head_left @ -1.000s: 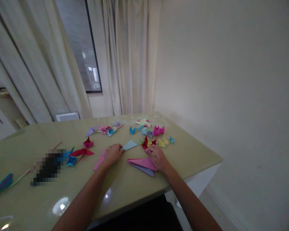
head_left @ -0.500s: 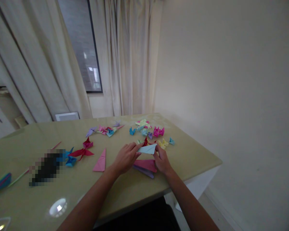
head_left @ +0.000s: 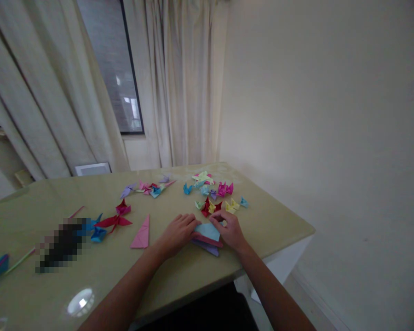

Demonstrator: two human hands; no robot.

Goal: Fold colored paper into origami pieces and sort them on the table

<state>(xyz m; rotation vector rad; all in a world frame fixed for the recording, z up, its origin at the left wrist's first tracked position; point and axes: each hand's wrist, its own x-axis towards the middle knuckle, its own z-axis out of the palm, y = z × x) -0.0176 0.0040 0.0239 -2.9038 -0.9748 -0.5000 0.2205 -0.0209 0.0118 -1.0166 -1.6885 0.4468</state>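
Observation:
A light blue folded paper (head_left: 209, 231) lies low over a pink folded paper (head_left: 211, 241) and a purple folded paper (head_left: 207, 248) near the table's front edge. My left hand (head_left: 178, 235) has its fingers closed over the left end of the blue paper; the fingertips are partly hidden. At the upper right corner of the same paper, my right hand (head_left: 230, 231) pinches with thumb and forefinger. A pink paper triangle (head_left: 141, 234) rests on the table left of my left hand.
Several small folded paper figures stand beyond my hands, among them yellow figures (head_left: 232, 206) and magenta figures (head_left: 225, 189). Red and blue paper figures (head_left: 113, 221) lie at the left, beside a blurred-out dark patch. The table (head_left: 269, 230) meets a wall at right.
The light blue paper has come down onto the pink and purple papers and turned. My right hand has shifted to its upper corner, and the view has moved slightly.

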